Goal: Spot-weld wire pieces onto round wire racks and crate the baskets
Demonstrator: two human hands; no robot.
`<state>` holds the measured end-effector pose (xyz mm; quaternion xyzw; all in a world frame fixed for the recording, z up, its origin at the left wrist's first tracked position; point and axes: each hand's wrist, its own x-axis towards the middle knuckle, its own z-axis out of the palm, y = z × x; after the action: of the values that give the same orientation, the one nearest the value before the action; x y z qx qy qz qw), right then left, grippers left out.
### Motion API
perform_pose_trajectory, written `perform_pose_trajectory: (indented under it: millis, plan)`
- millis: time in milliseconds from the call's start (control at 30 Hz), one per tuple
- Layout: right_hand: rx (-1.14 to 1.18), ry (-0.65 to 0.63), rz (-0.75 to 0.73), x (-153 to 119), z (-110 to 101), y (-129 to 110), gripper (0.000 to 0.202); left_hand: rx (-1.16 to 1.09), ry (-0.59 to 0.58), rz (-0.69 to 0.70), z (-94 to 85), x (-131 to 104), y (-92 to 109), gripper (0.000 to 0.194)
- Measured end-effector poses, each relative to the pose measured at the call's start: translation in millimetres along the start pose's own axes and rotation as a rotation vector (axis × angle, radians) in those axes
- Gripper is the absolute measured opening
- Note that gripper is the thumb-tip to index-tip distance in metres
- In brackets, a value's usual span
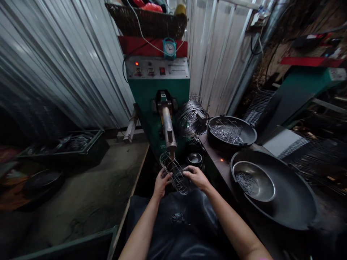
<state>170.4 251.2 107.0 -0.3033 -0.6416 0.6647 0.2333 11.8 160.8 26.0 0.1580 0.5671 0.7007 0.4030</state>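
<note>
Both hands gripped a wire basket frame (175, 172) at lower centre of the frame, w/ its upper end up against the tip of the metal arm (168, 128) sticking out of the green machine (159, 90). Left hand (162, 182) was closed on the frame's left side, fingers curled round the wires. Right hand (197, 177) was closed on its right side, fingers over the top edge. The frame sat tilted, upper end toward the machine, lower end toward the dark apron (176, 224) at the bottom centre. A few small wire bits (177, 217) lay on the apron, just below the frame.

Right of the hands, a big dark pan (292, 202) held a steel bowl (255, 184) w/ short wire pieces in it. Further up, right of centre, a 2nd dark pan (249, 135) held more cut wire. Between that pan and the machine sat a coil of wire (191, 117). A small teal clock (169, 48) stood on top of the machine, top centre, w/ a wicker basket (149, 21) behind it. At mid left, a dark crate (89, 151) held tangled wire. Corrugated metal sheet (54, 65) filled the upper left.
</note>
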Motion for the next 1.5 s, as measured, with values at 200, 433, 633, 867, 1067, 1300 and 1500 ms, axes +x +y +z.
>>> perform_pose_trajectory:
  millis: [200,433,633,867,1067,1300,1500]
  plan:
    - [-0.002,0.038,-0.035,24.0,12.4,-12.3,0.020,0.007,0.010,-0.041,-0.6,7.7,6.3,0.059]
    - [-0.042,0.032,-0.032,22.0,7.5,-7.2,0.024,-0.014,0.039,-0.119,-0.4,8.4,3.3,0.054]
    - [0.004,-0.030,0.056,0.1,-1.1,-2.0,0.026,-0.047,0.073,-0.131,2.2,5.5,-0.4,0.050]
    - [0.022,-0.023,-0.007,17.9,11.5,-11.5,0.030,-0.076,0.076,-0.202,0.1,12.1,0.6,0.040]
    - [0.004,-0.014,0.078,-10.9,-8.3,7.8,0.028,-0.075,0.055,-0.186,-5.6,7.4,-4.6,0.042]
    - [-0.070,-0.019,0.050,-16.7,-18.4,22.0,0.022,-0.094,0.127,-0.148,-2.4,2.9,-10.2,0.039]
    - [-0.139,0.043,0.039,-12.4,-18.4,27.4,0.019,-0.058,0.146,-0.135,-1.3,5.5,-2.1,0.043]
